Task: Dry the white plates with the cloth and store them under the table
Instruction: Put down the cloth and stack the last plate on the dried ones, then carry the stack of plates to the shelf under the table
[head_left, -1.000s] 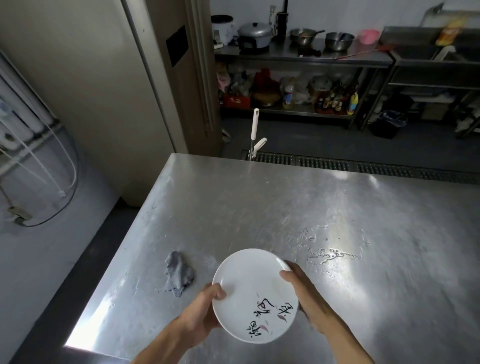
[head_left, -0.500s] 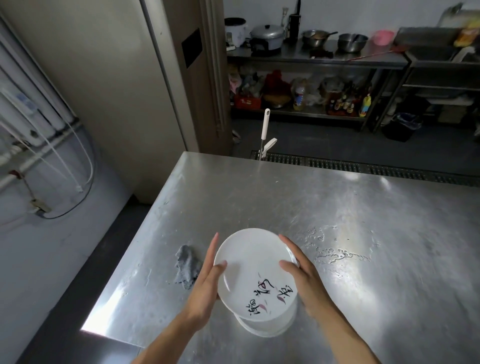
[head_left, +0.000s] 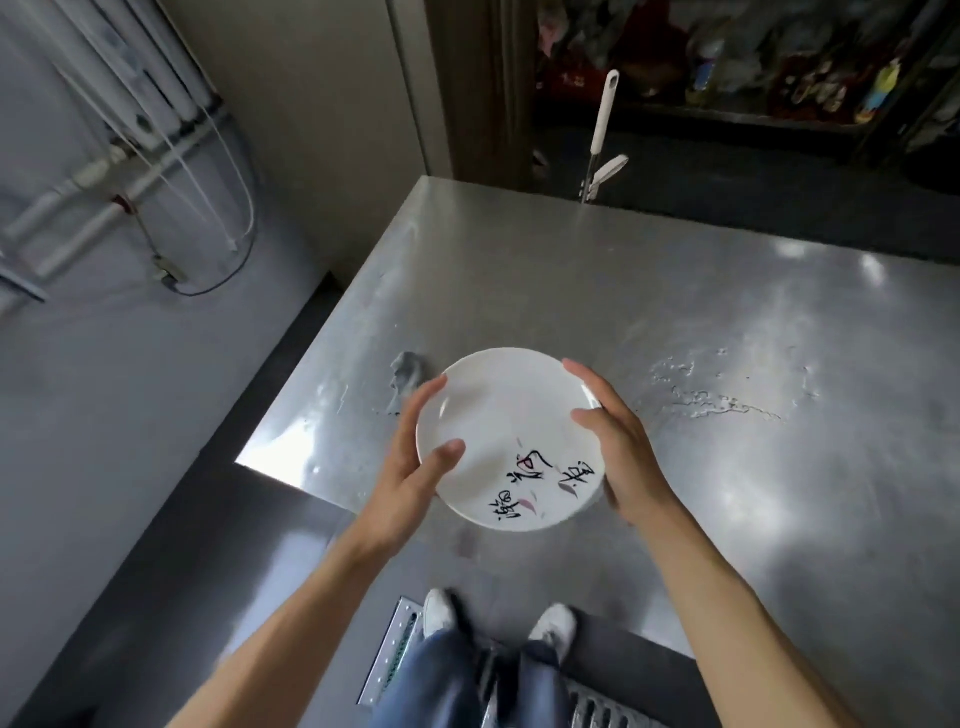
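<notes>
1. Since half a second ago the white plate has come up closer to the camera, over the table's near-left corner.
2. Grip: left hand clasps the left rim, thumb on the face; right hand clasps the right rim.
3. Face up, black lettering showing.
4. Grey cloth on the table, just beyond the left hand.
5. Scattered water drops on the table, right of the plate.
</notes>
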